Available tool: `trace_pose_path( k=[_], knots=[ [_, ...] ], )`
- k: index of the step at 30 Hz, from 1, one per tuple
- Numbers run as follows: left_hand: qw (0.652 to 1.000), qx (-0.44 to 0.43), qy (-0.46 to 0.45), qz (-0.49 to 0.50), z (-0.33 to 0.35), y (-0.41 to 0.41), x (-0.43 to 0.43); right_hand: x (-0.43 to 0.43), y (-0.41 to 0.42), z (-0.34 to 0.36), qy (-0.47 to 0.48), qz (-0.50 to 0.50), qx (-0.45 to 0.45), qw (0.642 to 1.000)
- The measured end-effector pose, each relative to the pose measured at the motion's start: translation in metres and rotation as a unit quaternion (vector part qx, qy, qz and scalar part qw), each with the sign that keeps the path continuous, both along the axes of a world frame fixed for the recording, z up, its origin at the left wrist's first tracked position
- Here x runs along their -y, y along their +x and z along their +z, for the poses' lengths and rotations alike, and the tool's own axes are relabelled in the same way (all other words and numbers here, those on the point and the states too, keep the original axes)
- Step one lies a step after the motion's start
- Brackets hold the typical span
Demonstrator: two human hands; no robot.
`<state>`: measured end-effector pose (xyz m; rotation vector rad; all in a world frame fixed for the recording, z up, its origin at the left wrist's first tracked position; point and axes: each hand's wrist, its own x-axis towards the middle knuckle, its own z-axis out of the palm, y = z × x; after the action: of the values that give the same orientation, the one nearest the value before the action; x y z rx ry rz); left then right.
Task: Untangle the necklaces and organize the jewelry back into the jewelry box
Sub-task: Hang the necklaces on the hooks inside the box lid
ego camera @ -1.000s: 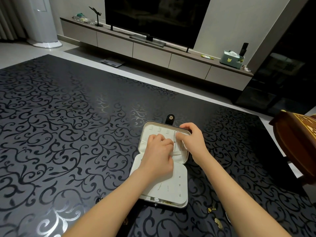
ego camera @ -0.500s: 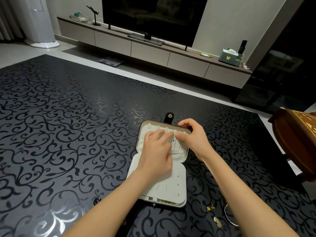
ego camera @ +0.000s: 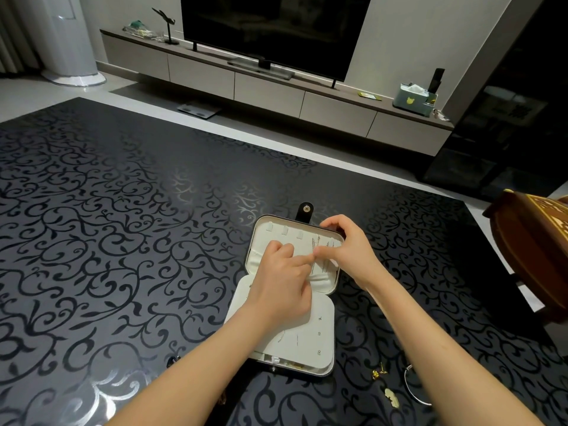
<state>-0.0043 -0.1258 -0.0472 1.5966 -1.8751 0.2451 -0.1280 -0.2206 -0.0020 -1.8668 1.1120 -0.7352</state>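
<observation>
A wide black worktop (ego camera: 123,241) fills most of the view, its glossy face covered in curling vine scrollwork that catches silver glare near the front edge. Beyond it lies pale floor, then a long, low beige cabinet (ego camera: 270,90) on a light wall, carrying a big dark television (ego camera: 276,29). A white cylindrical tower (ego camera: 70,41) stands in the left corner, and a carved brown wooden chair (ego camera: 531,241) edges in at the right.

The jewelry box (ego camera: 261,241) lies open towards the worktop's near right. It is a white case with rounded corners and a soft pale lining, with a black snap tab (ego camera: 305,210) at its far rim. Its near half is covered by a flat white panel (ego camera: 307,339) dotted with tiny studs.

Both hands meet over the far half. The left hand (ego camera: 282,284) lies knuckles up with its fingers curled and the index finger stretched to the lining. I cannot tell whether it holds any chain. The right hand (ego camera: 347,244) arches over the far right corner, thumb and curled fingers closed on the necklaces (ego camera: 316,241), hair-thin chains hanging against the lining directly between the two hands.

On the worktop, right of the box, sit small gold pieces (ego camera: 379,370) and a thin silver bangle (ego camera: 410,384).
</observation>
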Motion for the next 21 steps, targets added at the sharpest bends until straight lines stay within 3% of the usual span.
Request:
trace_pose_path(
  k=[3,21],
  knots=[
    [1.000,0.004,0.019,-0.002,0.0002,-0.0001,0.0011,0.0008,0.0008,-0.0023,0.001,-0.027,0.038,0.999],
    [0.999,-0.020,0.032,-0.037,0.0004,0.0047,0.0021,0.0014,0.0034,0.0003,-0.006,0.003,-0.022,1.000]
  ],
)
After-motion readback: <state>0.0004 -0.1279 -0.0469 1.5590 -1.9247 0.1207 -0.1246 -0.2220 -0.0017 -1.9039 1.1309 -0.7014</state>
